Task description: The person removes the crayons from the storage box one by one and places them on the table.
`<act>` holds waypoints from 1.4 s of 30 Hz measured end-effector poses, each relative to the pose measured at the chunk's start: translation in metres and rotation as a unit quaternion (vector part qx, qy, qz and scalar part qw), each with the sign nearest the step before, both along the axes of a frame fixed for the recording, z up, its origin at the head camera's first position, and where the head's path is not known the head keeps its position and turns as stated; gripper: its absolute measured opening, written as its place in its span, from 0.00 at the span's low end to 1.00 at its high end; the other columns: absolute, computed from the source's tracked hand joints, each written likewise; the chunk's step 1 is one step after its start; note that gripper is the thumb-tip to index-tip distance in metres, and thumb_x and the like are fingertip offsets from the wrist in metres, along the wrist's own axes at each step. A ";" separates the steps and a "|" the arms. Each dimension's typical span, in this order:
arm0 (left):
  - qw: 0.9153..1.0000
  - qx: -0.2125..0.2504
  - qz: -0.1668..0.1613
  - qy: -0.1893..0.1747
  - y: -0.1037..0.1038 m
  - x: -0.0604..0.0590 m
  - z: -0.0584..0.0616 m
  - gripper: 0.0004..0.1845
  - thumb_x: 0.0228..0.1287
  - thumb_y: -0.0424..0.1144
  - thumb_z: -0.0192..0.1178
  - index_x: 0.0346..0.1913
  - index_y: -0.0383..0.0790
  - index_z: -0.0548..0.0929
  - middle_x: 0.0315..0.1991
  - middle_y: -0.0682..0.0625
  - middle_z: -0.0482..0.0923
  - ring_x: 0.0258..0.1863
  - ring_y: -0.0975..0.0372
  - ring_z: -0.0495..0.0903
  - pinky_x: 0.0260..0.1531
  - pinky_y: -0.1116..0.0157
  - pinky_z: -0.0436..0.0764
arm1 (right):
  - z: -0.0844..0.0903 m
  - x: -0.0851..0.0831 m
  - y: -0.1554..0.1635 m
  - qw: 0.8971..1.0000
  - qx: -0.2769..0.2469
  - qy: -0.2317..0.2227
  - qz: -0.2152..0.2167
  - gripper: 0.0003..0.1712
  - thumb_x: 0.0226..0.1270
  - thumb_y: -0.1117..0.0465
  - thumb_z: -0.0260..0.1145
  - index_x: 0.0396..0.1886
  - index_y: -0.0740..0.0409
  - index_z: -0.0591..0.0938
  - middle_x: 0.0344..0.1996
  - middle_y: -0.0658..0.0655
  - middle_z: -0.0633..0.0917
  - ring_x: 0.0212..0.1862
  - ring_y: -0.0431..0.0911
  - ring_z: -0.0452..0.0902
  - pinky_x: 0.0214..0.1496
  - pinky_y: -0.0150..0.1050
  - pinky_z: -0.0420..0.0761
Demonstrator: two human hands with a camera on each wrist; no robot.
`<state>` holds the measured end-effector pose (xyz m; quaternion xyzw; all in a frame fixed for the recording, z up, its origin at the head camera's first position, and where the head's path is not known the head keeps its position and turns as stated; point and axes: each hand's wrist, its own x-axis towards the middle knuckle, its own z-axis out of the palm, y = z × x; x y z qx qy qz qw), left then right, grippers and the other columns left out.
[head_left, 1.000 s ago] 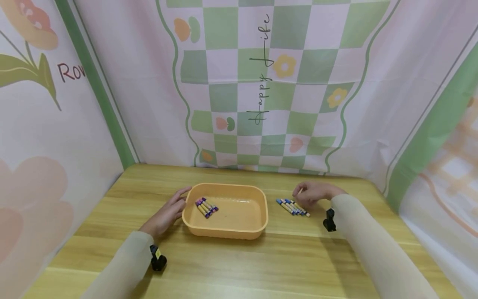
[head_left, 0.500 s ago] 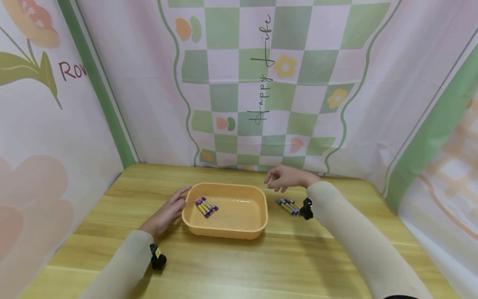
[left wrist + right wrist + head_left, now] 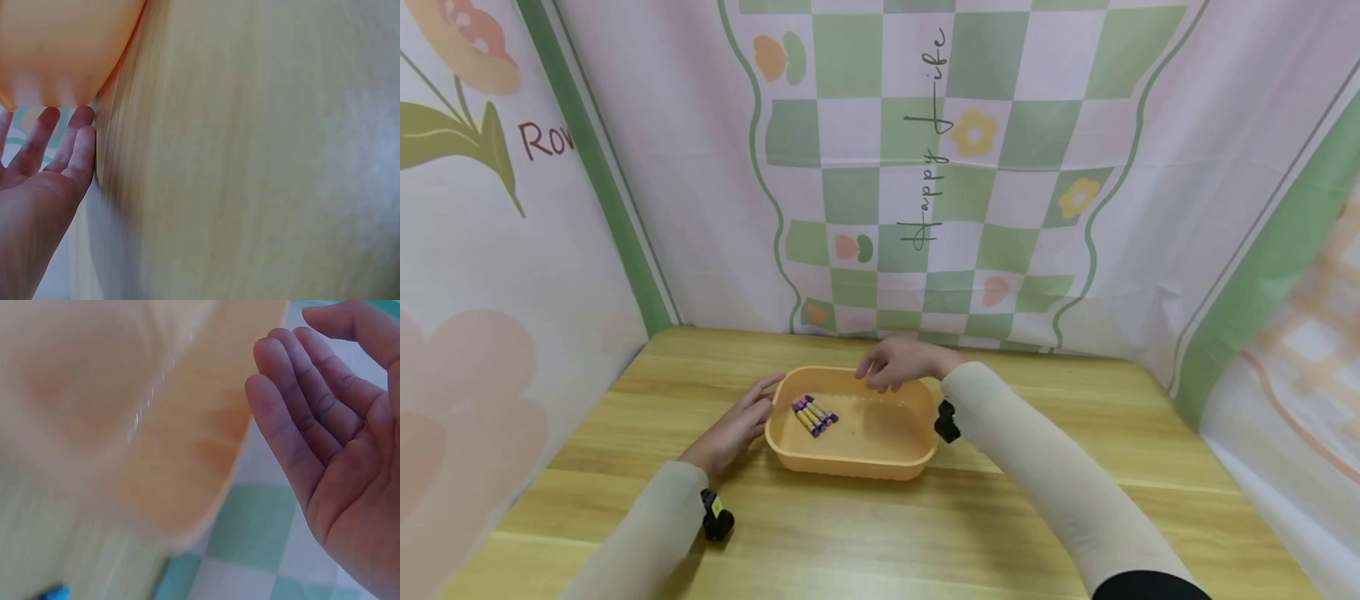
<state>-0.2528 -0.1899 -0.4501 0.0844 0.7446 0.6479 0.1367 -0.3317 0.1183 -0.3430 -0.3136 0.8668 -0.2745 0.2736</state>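
Basin: orange plastic, smooth, slight gloss.
Table: light wood grain, satin.
Backdrop: printed cloth, matt.
Sleeves: beige cloth.

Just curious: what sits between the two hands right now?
In the head view, the orange tub holding a bundle of crayons lies between the left hand, which touches its side, and the right hand above it.

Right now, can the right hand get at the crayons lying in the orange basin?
Probably yes. The right hand hangs above the far rim of the open-topped orange basin, with nothing between it and the crayons. The left hand rests against the basin's outer wall, clear of that path.
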 end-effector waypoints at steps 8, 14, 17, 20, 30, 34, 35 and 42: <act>1.000 -0.001 0.007 0.000 0.000 0.001 0.000 0.35 0.71 0.36 0.44 0.80 0.49 0.52 0.76 0.33 0.54 0.68 0.42 0.67 0.68 0.49 0.67 | -0.020 0.003 -0.039 1.000 -0.009 -0.016 0.019 0.23 0.67 0.62 0.64 0.61 0.63 0.80 0.46 0.53 0.85 0.46 0.48 0.83 0.48 0.42 0.85; 1.000 0.000 0.005 -0.002 -0.001 0.001 0.000 0.35 0.71 0.36 0.45 0.80 0.48 0.51 0.76 0.33 0.53 0.69 0.42 0.66 0.69 0.50 0.66 | -0.038 0.001 -0.054 0.999 0.009 0.038 0.018 0.23 0.66 0.61 0.66 0.60 0.60 0.82 0.47 0.53 0.86 0.48 0.43 0.82 0.49 0.36 0.83; 1.000 0.000 -0.001 -0.001 -0.001 0.001 0.001 0.35 0.72 0.37 0.44 0.80 0.47 0.50 0.76 0.32 0.52 0.69 0.41 0.66 0.69 0.49 0.65 | -0.046 0.000 -0.058 0.998 0.010 0.053 0.011 0.22 0.65 0.63 0.67 0.59 0.60 0.82 0.47 0.52 0.87 0.49 0.42 0.81 0.51 0.34 0.82; 1.000 0.001 -0.003 -0.001 0.000 0.002 0.002 0.35 0.73 0.37 0.44 0.80 0.47 0.50 0.76 0.32 0.52 0.69 0.41 0.66 0.70 0.49 0.65 | -0.052 0.001 -0.062 0.999 0.003 0.049 -0.001 0.22 0.65 0.65 0.67 0.59 0.61 0.82 0.45 0.52 0.87 0.47 0.42 0.82 0.49 0.33 0.82; 1.000 0.000 -0.007 0.004 0.000 0.003 0.002 0.34 0.74 0.37 0.44 0.80 0.48 0.50 0.76 0.32 0.52 0.69 0.41 0.65 0.69 0.49 0.65 | -0.064 0.002 -0.070 0.997 0.011 0.070 -0.018 0.18 0.62 0.68 0.69 0.53 0.60 0.85 0.36 0.47 0.85 0.39 0.39 0.79 0.42 0.31 0.81; 1.000 -0.005 -0.002 -0.001 0.000 0.002 0.002 0.34 0.73 0.38 0.44 0.80 0.50 0.51 0.76 0.34 0.53 0.69 0.42 0.66 0.69 0.49 0.65 | -0.063 0.003 -0.071 0.996 0.024 0.078 -0.019 0.13 0.60 0.66 0.70 0.46 0.57 0.86 0.35 0.47 0.84 0.37 0.39 0.78 0.40 0.31 0.80; 1.000 -0.005 -0.001 -0.003 0.000 0.002 0.002 0.33 0.74 0.38 0.44 0.80 0.51 0.51 0.76 0.34 0.53 0.69 0.42 0.66 0.69 0.49 0.65 | -0.062 0.003 -0.071 0.997 0.027 0.075 -0.022 0.12 0.59 0.66 0.71 0.44 0.57 0.86 0.35 0.47 0.83 0.37 0.39 0.77 0.40 0.31 0.80; 1.000 -0.010 -0.002 -0.005 -0.001 0.001 0.001 0.34 0.74 0.38 0.44 0.80 0.50 0.50 0.76 0.34 0.52 0.70 0.42 0.65 0.70 0.49 0.64 | -0.060 0.004 -0.069 0.999 0.018 -0.005 -0.043 0.10 0.57 0.69 0.71 0.40 0.60 0.84 0.33 0.51 0.85 0.34 0.42 0.82 0.39 0.36 0.85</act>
